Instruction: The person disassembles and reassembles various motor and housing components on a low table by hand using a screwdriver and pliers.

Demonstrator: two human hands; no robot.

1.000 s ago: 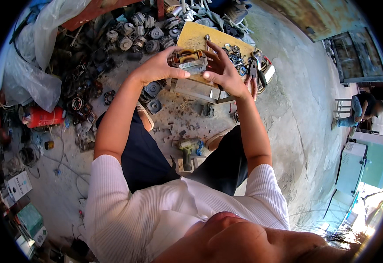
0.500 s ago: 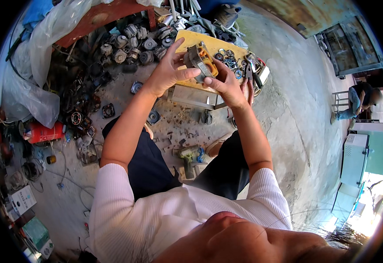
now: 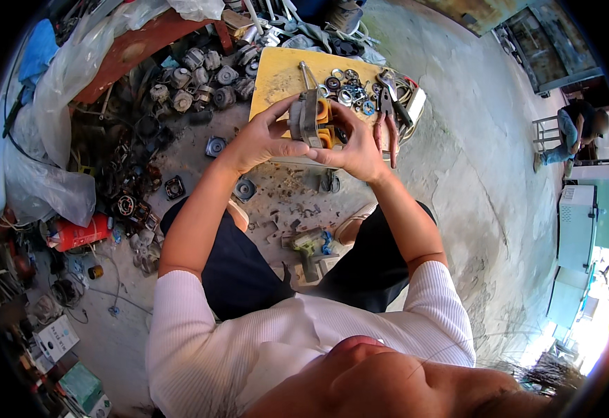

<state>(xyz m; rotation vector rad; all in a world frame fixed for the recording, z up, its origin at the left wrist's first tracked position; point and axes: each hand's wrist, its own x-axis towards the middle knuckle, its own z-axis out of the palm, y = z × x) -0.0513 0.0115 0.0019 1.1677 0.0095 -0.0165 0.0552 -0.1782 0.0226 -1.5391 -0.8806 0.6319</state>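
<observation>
Head view: metal part (image 3: pixel 309 120), yellow tabletop (image 3: pixel 280 73), littered concrete floor (image 3: pixel 451 177).

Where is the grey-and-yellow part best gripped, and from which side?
Probably by its grey body, coming from the left, as the left hand does: it looks solid and blocky there, while yellow pieces face the right hand.
</observation>
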